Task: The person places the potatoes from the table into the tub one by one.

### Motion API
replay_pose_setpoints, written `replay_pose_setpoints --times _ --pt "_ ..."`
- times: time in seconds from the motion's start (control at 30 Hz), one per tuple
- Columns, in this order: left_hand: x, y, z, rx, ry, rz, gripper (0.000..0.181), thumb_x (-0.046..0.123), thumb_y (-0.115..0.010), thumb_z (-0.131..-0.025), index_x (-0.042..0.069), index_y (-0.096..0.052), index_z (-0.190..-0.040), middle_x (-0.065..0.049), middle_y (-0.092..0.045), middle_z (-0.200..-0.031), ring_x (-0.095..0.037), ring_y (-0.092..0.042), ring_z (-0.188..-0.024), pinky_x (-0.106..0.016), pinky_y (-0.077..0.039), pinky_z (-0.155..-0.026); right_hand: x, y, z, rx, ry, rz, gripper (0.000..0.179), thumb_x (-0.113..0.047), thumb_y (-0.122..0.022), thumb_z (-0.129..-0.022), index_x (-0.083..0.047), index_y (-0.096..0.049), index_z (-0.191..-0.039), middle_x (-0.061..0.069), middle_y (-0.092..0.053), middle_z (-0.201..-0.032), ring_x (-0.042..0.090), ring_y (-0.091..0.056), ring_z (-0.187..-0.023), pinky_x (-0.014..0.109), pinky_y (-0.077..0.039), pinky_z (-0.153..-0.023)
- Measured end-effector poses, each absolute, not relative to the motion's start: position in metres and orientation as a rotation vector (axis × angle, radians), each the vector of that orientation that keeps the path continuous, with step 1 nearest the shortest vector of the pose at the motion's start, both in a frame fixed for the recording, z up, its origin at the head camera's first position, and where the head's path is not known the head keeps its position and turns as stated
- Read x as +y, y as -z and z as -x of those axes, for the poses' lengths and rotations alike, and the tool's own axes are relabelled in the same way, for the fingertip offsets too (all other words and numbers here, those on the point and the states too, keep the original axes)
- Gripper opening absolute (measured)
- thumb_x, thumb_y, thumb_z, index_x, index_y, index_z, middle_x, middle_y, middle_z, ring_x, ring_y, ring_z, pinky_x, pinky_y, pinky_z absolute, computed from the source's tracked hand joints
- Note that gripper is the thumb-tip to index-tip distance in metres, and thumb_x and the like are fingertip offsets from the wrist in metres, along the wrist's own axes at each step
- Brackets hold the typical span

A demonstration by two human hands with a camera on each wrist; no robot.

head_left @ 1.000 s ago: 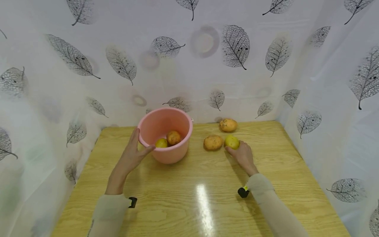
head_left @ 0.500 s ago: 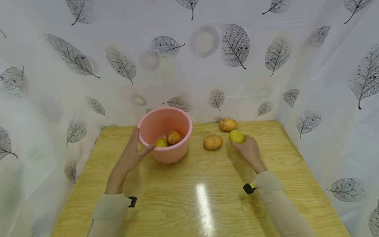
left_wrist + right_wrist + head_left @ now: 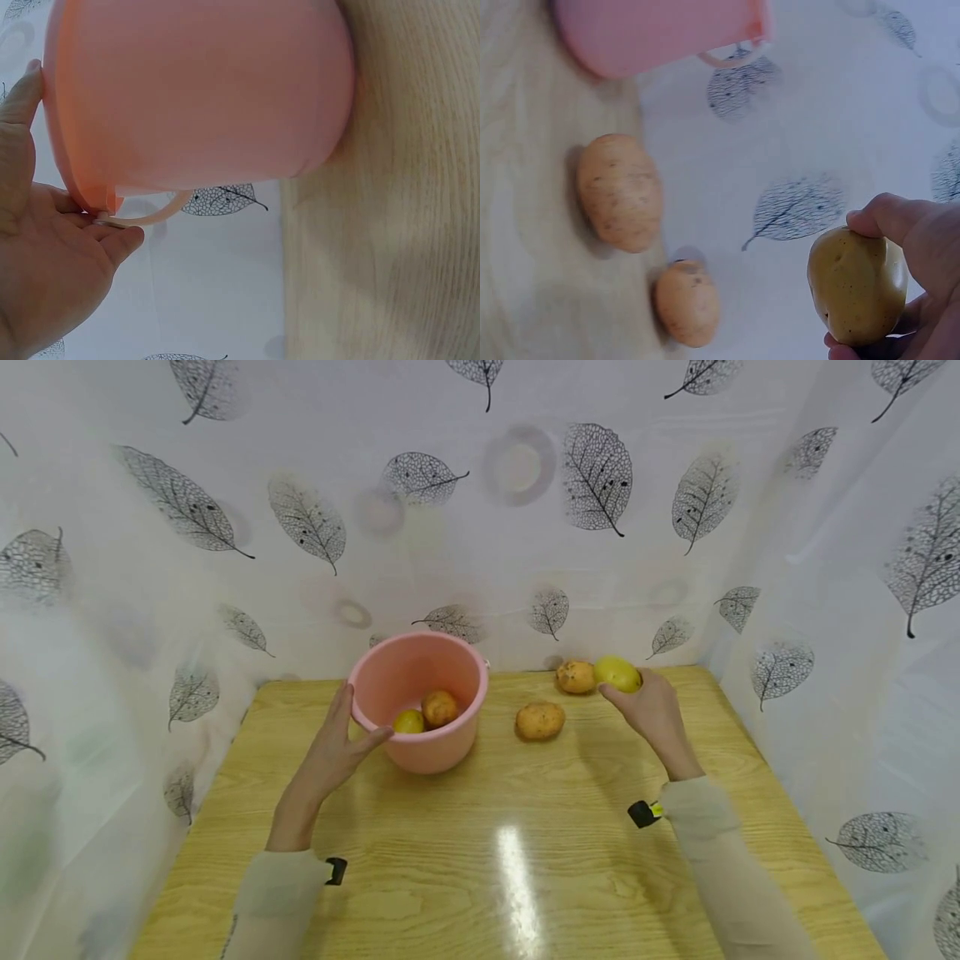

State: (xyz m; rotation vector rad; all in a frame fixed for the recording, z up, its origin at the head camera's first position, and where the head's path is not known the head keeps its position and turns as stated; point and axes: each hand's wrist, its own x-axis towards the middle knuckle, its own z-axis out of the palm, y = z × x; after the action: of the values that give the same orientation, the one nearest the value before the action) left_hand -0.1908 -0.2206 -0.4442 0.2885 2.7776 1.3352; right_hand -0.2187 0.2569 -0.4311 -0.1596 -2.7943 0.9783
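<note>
My left hand [image 3: 330, 764] grips the rim of a pink plastic bucket [image 3: 431, 756], thumb at the near side and fingers at the left by the handle joint [image 3: 103, 216]. The bucket is tilted slightly towards me. Inside lie a yellowish potato [image 3: 408, 722] and a brown potato [image 3: 440, 708]. To the right, my right hand [image 3: 652, 714] pinches a smooth yellow potato [image 3: 856, 285] between thumb and fingers, raised above the table. Two brownish potatoes lie on the table between bucket and hand: a nearer potato [image 3: 540, 721] and a farther potato [image 3: 575, 677].
The wooden table [image 3: 420, 877] ends at the back against a white leaf-printed curtain [image 3: 480, 552], which also hangs along both sides. In the left wrist view, a pale bucket handle [image 3: 161, 214] hangs beside the bucket.
My right hand has lifted the yellow potato from beside the nearer potato and moved it up and to the right. The left hand and bucket have stayed in place.
</note>
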Motion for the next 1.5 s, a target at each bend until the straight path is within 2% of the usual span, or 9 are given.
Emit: replay_pose_setpoints --times 0.17,0.4,0.6,0.93,1.17,1.3,1.5 --pt "-0.221 0.445 0.191 2.771 -1.33 -0.283 0.111 0.052 -0.069 -0.097 0.013 0.009 -0.166 -0.011 0.009 -0.172 -0.04 -0.001 -0.157 -0.069 -0.013 -0.119 0.259 0.403 0.217 -2.776 -0.989 0.158 0.071 -0.053 -0.065 -0.096 0.014 -0.06 -0.122 0.022 -0.062 -0.095 0.031 -0.056 -0.076 0.036 -0.044 -0.06" --pt "-0.221 0.445 0.192 2.778 -1.332 -0.298 0.109 0.046 -0.07 -0.098 0.012 0.008 -0.166 -0.011 0.008 -0.173 -0.041 -0.003 -0.157 -0.07 -0.014 -0.119 0.257 0.369 0.215 -2.708 -0.972 0.122 0.063 -0.053 -0.066 -0.095 0.008 -0.061 -0.111 0.019 -0.059 -0.09 0.03 -0.053 -0.072 0.037 -0.043 -0.058" --pt "-0.221 0.445 0.192 2.781 -1.34 -0.302 0.11 0.049 -0.069 -0.097 0.013 0.008 -0.166 -0.01 0.007 -0.173 -0.04 -0.003 -0.157 -0.069 -0.015 -0.119 0.255 0.353 0.215 -2.698 -0.954 0.156 0.069 -0.056 -0.065 -0.094 0.008 -0.061 -0.121 0.021 -0.06 -0.099 0.033 -0.054 -0.079 0.039 -0.043 -0.061" --pt "-0.221 0.446 0.193 2.78 -1.346 -0.307 0.111 0.053 -0.069 -0.096 0.014 0.008 -0.166 -0.01 0.007 -0.173 -0.038 -0.003 -0.157 -0.069 -0.015 -0.119 0.254 0.354 0.214 -2.711 -0.968 0.147 0.068 -0.056 -0.067 -0.093 0.007 -0.059 -0.121 0.02 -0.059 -0.098 0.032 -0.054 -0.078 0.038 -0.043 -0.06" --pt "-0.22 0.443 0.192 2.779 -1.345 -0.308 0.109 0.047 -0.07 -0.098 0.012 0.008 -0.166 -0.01 0.007 -0.173 -0.039 -0.003 -0.157 -0.068 -0.014 -0.12 0.25 0.362 0.219 -2.713 -0.993 0.119 0.063 -0.053 -0.069 -0.093 0.006 -0.062 -0.113 0.018 -0.059 -0.094 0.029 -0.054 -0.073 0.037 -0.043 -0.058" --pt "-0.22 0.441 0.191 2.778 -1.347 -0.312 0.109 0.046 -0.07 -0.098 0.01 0.008 -0.166 -0.011 0.008 -0.172 -0.039 -0.002 -0.157 -0.068 -0.014 -0.12 0.243 0.365 0.221 -2.728 -1.011 0.081 0.064 -0.052 -0.07 -0.093 0.007 -0.063 -0.116 0.018 -0.06 -0.095 0.03 -0.055 -0.074 0.037 -0.045 -0.059" --pt "-0.22 0.442 0.192 2.779 -1.331 -0.306 0.111 0.051 -0.069 -0.097 0.012 0.009 -0.166 -0.01 0.009 -0.172 -0.038 -0.002 -0.157 -0.068 -0.014 -0.12 0.228 0.37 0.227 -2.733 -1.05 0.032 0.059 -0.048 -0.072 -0.093 0.006 -0.064 -0.114 0.016 -0.061 -0.09 0.028 -0.054 -0.071 0.036 -0.045 -0.058"
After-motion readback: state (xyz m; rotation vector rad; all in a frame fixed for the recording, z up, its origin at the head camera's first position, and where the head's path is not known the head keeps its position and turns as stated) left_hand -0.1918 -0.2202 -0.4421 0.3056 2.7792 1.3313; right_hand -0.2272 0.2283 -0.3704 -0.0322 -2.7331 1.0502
